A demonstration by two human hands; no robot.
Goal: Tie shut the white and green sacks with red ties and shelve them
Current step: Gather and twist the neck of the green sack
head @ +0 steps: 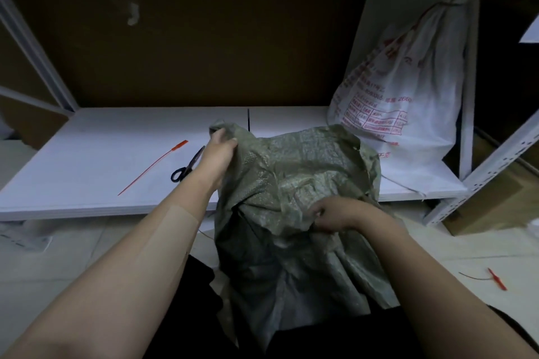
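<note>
From the head camera, the green sack's (294, 172) lower end sinks into shadow below both wrists. It stands upright, its mouth at the top. The left hand (220, 148) grips the mouth's far corner, and the right hand (329, 214) pinches bunched fabric nearer. The scissors (186, 167) are half hidden behind the left wrist. Left of that hand a red tie (151, 167) lies diagonally on the shelf (87, 154), tag end farthest. The white sack (408, 90) stands beyond the right hand, its neck blurred.
</note>
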